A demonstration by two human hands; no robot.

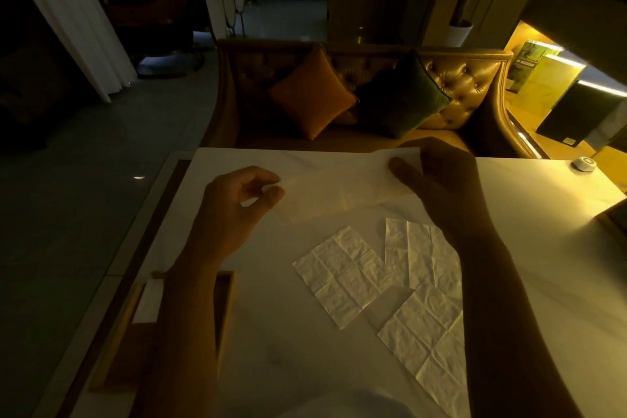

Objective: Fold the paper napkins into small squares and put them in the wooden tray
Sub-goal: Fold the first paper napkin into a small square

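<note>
Two hands share one sheet: the held napkin (339, 187) is stretched in the air over the far half of the table (543, 248), its long axis running left to right between them. The left hand (234, 207) pinches the left end between thumb and forefinger, the other fingers loosely curled. The right hand (444, 187) grips the right end, thumb on the near face and fingers behind the paper; in this dim light, how tightly it grips is hard to tell.

The coming fold, as I judge it, depends on that left-right span: one end has to travel across to meet the other, and both hands are equally placed to do it.

The wooden tray (225, 302) lies at the near left corner, under the left forearm, so the left hand is the nearer one for delivery. A white piece (149, 302) sits at its far end, possibly a folded napkin, though I cannot be sure. Three creased napkins (342, 275) lie flat and unfolded on the table below and between the arms, partly overlapping, closer to the right arm.
</note>
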